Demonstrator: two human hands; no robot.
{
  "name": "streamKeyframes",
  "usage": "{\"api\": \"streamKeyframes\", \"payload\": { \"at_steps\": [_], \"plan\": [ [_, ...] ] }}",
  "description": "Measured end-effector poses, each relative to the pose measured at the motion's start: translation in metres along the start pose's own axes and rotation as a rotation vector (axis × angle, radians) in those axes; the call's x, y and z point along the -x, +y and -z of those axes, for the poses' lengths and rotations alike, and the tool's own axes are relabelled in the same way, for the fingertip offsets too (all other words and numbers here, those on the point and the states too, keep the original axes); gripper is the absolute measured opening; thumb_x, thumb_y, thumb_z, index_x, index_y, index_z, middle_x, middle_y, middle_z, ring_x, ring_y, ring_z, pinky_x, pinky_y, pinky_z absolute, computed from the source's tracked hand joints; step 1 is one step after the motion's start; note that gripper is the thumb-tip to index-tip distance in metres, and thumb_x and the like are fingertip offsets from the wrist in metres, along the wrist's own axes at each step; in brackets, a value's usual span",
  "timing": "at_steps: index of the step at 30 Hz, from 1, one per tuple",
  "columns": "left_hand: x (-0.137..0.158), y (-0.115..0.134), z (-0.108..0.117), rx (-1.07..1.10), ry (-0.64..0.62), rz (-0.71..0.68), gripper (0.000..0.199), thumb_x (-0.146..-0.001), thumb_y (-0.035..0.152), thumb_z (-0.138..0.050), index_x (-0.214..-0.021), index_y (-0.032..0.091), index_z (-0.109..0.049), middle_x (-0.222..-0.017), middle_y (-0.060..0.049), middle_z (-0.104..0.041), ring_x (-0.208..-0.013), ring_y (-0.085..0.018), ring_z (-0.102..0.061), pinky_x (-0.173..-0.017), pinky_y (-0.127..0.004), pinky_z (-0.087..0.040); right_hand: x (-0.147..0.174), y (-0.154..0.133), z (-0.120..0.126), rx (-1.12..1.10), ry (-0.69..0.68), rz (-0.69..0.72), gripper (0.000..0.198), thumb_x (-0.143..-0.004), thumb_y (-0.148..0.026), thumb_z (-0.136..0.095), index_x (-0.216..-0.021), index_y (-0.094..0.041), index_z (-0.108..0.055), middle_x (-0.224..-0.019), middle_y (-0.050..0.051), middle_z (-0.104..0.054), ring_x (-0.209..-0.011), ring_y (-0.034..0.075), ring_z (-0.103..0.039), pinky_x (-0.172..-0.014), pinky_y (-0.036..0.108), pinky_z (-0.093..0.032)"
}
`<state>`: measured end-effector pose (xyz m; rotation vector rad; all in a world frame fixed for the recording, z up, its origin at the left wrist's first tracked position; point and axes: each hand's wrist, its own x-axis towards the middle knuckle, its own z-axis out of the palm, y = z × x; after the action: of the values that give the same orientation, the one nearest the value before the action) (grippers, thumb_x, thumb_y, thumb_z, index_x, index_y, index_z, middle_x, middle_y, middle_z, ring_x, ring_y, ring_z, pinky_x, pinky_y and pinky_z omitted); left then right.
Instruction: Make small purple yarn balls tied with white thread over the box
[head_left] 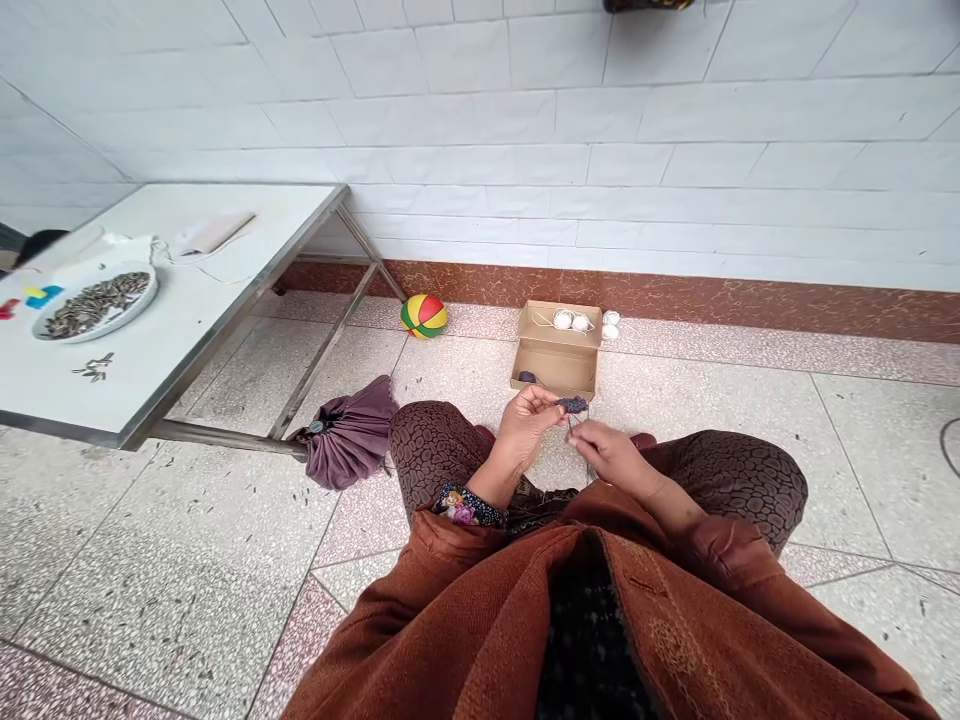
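Note:
Between the thumb and fingers of my left hand [527,425] is a small dark purple piece of crochet work [573,405], held up above my lap. My right hand [611,455] is closed just below and to the right, pinching a thin needle-like tool [569,424] that points up toward the piece; whether it has a hooked tip is too small to tell. Beyond my hands an open cardboard box [555,365] lies on the floor. In its near half sits a dark ball of yarn [527,378], and two white yarn balls [562,320] rest in its lid half.
More white balls [610,325] lie right of the box by the wall. A colourful ball [424,316] rests near the leg of a low table [247,290]. On the table stands a plate [146,300] of seeds. A purple cloth bag [352,435] hangs at its corner.

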<state>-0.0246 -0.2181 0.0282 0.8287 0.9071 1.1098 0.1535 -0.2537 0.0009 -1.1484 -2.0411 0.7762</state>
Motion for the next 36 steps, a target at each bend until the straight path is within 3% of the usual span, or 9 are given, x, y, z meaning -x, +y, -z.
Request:
{"api": "streamKeyframes", "payload": {
  "at_steps": [2,6,11,15,19,22,27,31,36],
  "plan": [
    [-0.001,-0.003,0.003,-0.125,0.026,-0.069,0.030,-0.066,0.028,-0.083,-0.081,0.018,-0.060,-0.065,0.005,-0.059,-0.061,-0.008,-0.056,-0.065,-0.023,-0.044,0.006,-0.015,0.005,0.031,-0.086,0.071,0.028,-0.104,-0.038,-0.047,-0.090,-0.024,-0.068,-0.082,0.005,-0.067,-0.076,0.020,-0.064,-0.072,0.032,-0.053],
    [0.008,-0.002,0.002,-0.362,-0.121,-0.098,0.023,-0.065,0.020,-0.082,-0.075,0.016,-0.061,-0.068,0.003,-0.061,-0.061,-0.007,-0.053,-0.062,-0.022,-0.040,-0.010,-0.031,0.038,0.076,0.033,0.090,0.027,-0.104,-0.040,-0.049,-0.096,-0.025,-0.071,-0.083,0.006,-0.068,-0.079,0.021,-0.064,-0.075,0.033,-0.052],
    [-0.002,0.008,-0.002,-0.192,-0.286,-0.034,0.030,-0.067,0.028,-0.085,-0.081,0.016,-0.062,-0.074,0.002,-0.063,-0.062,-0.007,-0.058,-0.063,-0.022,-0.044,-0.047,0.007,0.049,0.032,0.162,-0.026,0.034,-0.101,-0.049,-0.051,-0.088,-0.024,-0.069,-0.082,0.004,-0.070,-0.078,0.021,-0.066,-0.075,0.033,-0.052],
    [-0.041,0.012,0.007,-0.038,-0.114,-0.035,0.039,-0.062,0.033,-0.088,-0.081,0.016,-0.059,-0.076,0.001,-0.067,-0.063,-0.009,-0.063,-0.066,-0.024,-0.049,-0.039,0.029,0.009,0.006,0.107,-0.096,0.040,-0.102,-0.053,-0.045,-0.084,-0.024,-0.067,-0.076,0.002,-0.069,-0.071,0.020,-0.066,-0.071,0.032,-0.054],
    [-0.045,-0.003,0.022,-0.218,0.058,-0.061,0.036,-0.056,0.026,-0.089,-0.074,0.016,-0.059,-0.060,0.006,-0.059,-0.056,-0.007,-0.054,-0.060,-0.021,-0.043,-0.013,0.019,-0.015,0.045,0.007,0.012,0.035,-0.105,-0.044,-0.044,-0.093,-0.025,-0.069,-0.088,0.005,-0.073,-0.081,0.021,-0.069,-0.076,0.034,-0.055],
    [-0.020,-0.020,0.026,-0.267,0.037,-0.074,0.031,-0.060,0.026,-0.086,-0.072,0.016,-0.059,-0.061,0.006,-0.060,-0.057,-0.006,-0.051,-0.059,-0.020,-0.038,-0.011,0.013,-0.003,0.084,0.059,0.040,0.030,-0.104,-0.042,-0.048,-0.094,-0.025,-0.071,-0.086,0.006,-0.072,-0.080,0.022,-0.068,-0.074,0.034,-0.055],
    [0.009,-0.019,0.012,-0.097,-0.192,0.072,0.034,-0.063,0.028,-0.087,-0.079,0.016,-0.060,-0.071,0.002,-0.065,-0.061,-0.009,-0.059,-0.065,-0.024,-0.046,-0.031,0.019,0.017,0.074,0.158,-0.011,0.031,-0.103,-0.042,-0.049,-0.089,-0.025,-0.071,-0.082,0.006,-0.071,-0.079,0.022,-0.067,-0.075,0.034,-0.055],
    [0.002,-0.004,0.007,0.047,-0.025,0.000,0.036,-0.065,0.032,-0.087,-0.083,0.018,-0.058,-0.074,0.003,-0.064,-0.063,-0.008,-0.060,-0.068,-0.025,-0.048,-0.028,0.010,0.004,0.049,0.059,0.018,0.033,-0.103,-0.043,-0.048,-0.088,-0.025,-0.071,-0.084,0.006,-0.073,-0.079,0.022,-0.068,-0.073,0.034,-0.055],
    [0.004,0.001,0.011,-0.167,0.027,-0.077,0.029,-0.067,0.026,-0.084,-0.081,0.017,-0.060,-0.065,0.006,-0.058,-0.060,-0.007,-0.053,-0.063,-0.021,-0.040,-0.018,-0.020,0.011,-0.003,0.072,0.050,0.026,-0.102,-0.039,-0.051,-0.094,-0.025,-0.071,-0.087,0.006,-0.073,-0.082,0.022,-0.068,-0.078,0.035,-0.054]
  ]
}}
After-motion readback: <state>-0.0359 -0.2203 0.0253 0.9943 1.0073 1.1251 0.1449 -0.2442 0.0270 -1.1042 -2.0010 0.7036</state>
